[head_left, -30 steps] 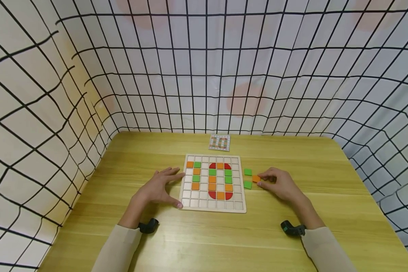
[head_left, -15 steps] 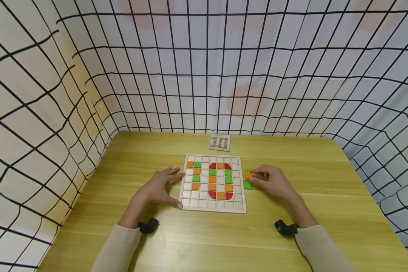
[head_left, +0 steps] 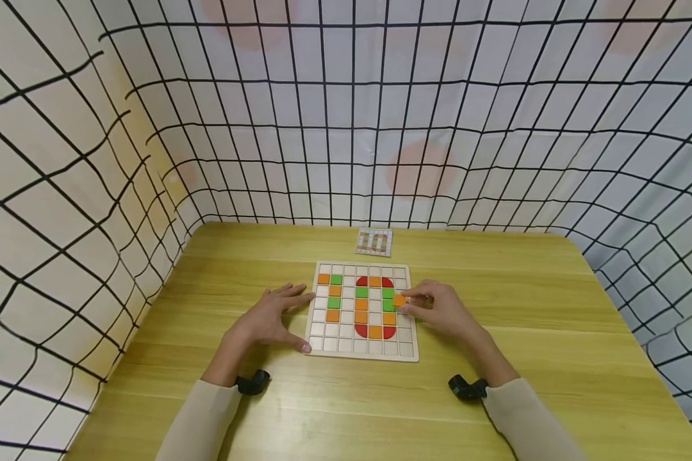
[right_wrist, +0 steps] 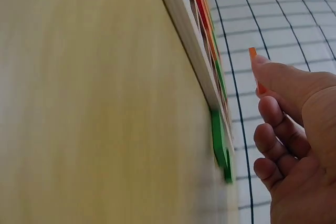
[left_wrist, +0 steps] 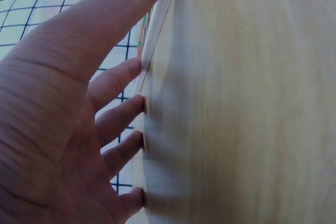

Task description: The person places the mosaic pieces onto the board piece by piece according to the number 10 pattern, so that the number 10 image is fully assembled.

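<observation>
A wooden grid board (head_left: 330,346) lies flat on the table, with orange, green and red tiles set in its squares. My left hand (head_left: 273,315) rests at the board's left edge, fingers spread, the thumb at the near left corner and a fingertip at the side. Between thumb and finger, my right hand (head_left: 441,307) pinches an orange square tile (head_left: 400,300) above the board's right part. The right wrist view shows that orange tile (right_wrist: 252,52) held on edge, clear of the board. Two green tiles (right_wrist: 218,135) lie beside the board, mostly hidden under the right hand in the head view.
Behind the board lies a small card (head_left: 373,242) printed with a similar coloured grid pattern. The wooden table (head_left: 323,410) is bounded at the back and sides by a black net (head_left: 352,128) before white cloth.
My right hand has carried the orange tile leftward from the table beside the board, past the green tiles, to over the board's right columns. The left hand has stayed in place.
</observation>
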The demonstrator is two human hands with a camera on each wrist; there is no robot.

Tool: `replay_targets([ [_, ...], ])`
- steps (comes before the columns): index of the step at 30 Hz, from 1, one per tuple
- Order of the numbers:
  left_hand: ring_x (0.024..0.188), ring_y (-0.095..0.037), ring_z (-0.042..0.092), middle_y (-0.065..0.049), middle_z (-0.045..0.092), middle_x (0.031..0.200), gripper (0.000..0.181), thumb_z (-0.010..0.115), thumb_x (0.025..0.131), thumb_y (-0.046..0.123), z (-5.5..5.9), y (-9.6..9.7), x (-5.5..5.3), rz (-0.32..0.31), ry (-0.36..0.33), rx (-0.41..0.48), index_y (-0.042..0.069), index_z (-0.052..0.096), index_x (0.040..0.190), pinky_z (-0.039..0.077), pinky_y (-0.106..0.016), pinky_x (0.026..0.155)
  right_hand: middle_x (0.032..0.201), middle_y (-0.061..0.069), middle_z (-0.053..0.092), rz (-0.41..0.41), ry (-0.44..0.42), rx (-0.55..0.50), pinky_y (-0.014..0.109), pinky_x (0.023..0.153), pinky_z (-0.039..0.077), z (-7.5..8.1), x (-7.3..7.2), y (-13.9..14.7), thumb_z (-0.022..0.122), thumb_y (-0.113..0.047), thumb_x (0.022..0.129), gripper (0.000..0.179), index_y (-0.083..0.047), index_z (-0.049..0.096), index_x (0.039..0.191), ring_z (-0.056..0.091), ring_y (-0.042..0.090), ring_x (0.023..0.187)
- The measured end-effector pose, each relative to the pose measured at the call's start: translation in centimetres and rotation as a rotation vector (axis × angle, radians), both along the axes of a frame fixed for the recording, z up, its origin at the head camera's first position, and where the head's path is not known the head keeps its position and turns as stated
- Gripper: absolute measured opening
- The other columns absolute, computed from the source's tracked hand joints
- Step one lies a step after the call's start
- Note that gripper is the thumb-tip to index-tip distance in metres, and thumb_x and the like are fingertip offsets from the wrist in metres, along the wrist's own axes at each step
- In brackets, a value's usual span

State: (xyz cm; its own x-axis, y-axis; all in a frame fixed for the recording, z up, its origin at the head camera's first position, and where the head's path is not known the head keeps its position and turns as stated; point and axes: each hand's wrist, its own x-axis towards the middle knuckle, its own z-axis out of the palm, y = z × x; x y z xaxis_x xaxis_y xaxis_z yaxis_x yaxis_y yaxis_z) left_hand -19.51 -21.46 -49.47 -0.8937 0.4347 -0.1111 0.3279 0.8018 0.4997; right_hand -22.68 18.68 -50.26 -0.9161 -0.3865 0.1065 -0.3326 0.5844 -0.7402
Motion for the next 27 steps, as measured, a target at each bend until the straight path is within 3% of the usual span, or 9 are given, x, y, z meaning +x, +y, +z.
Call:
replay_targets([
  [10, 0.159, -0.039, 0.02, -0.007, 0.031, 0.169, 0.112, 0.091, 0.061, 0.067, 0.2, -0.1, -0.1, -0.01, -0.004, -0.001, 0.028, 0.047, 0.156, 0.006, -0.071, 0.125, 0.091, -0.005, 0.066, 0.119, -0.01, -0.03, 0.024, 0.069, 0.048, 0.2, 0.5, -4.8, 0.081, -0.027, 0.091, 0.032, -0.011, 0.078, 0.118, 0.055, 0.015, 0.081],
  [17, 0.159, -0.039, 0.019, -0.006, 0.031, 0.169, 0.112, 0.09, 0.061, 0.069, 0.1, 0.0, -0.1, -0.012, -0.002, -0.003, 0.028, 0.047, 0.156, 0.006, -0.07, 0.125, 0.087, -0.01, 0.066, 0.18, 0.031, -0.02, 0.025, 0.068, 0.049, 0.2, 1.0, -7.4, 0.082, -0.027, 0.09, 0.03, -0.014, 0.079, 0.116, 0.055, 0.011, 0.077],
  [27, 0.159, -0.038, 0.02, -0.005, 0.032, 0.169, 0.111, 0.089, 0.061, 0.07, 0.1, 0.0, -0.2, -0.005, -0.005, -0.019, 0.029, 0.048, 0.156, 0.007, -0.071, 0.125, 0.085, -0.009, 0.064, 0.198, 0.0, -0.009, 0.023, 0.069, 0.05, -0.2, 1.7, -10.3, 0.083, -0.026, 0.089, 0.026, -0.017, 0.08, 0.113, 0.057, 0.013, 0.08],
])
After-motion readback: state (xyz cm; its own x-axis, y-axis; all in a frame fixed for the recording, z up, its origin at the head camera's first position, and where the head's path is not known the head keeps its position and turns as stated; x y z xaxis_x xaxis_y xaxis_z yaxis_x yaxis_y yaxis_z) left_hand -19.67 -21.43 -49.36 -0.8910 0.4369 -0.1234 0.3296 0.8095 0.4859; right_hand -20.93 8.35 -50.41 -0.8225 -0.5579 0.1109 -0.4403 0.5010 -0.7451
